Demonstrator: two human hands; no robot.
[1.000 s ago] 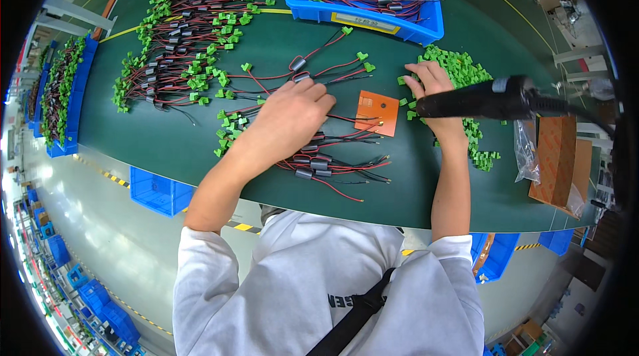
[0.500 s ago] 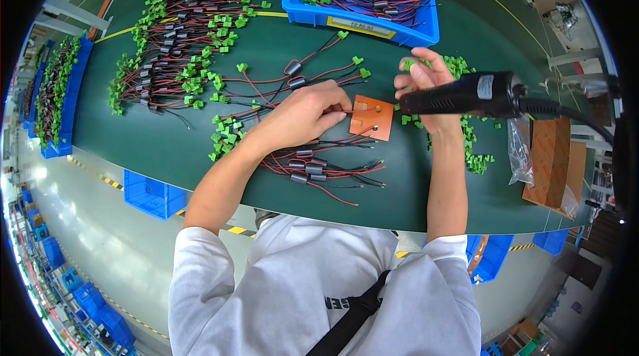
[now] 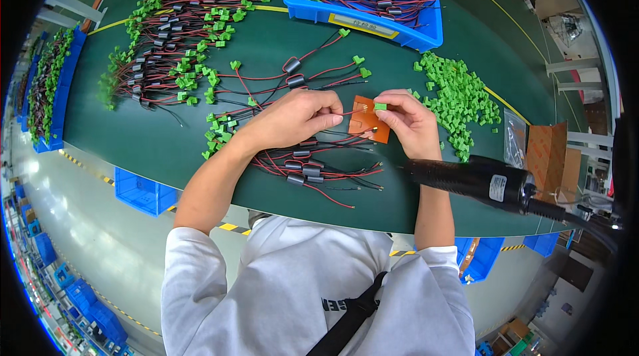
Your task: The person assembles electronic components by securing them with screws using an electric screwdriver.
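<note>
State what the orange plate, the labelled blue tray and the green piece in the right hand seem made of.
Orange plate: thin, flat, fairly smooth; plastic or coated card, unclear which. Labelled blue tray: likely moulded plastic, slightly glossy, with even colour. Green piece: probably hard plastic, opaque, smooth-looking and blocky.

The hands [image 3: 293, 113] partly hide the red wire [image 3: 352, 113] and green clip [image 3: 380, 107].

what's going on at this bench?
A person is working bare-handed: the left hand pinches a red wire, and the right hand holds a small green connector near its end, over an orange plate. Wire and connector look still apart. Loose green connectors lie to the right; a blue bin of wired parts sits beyond.
</note>
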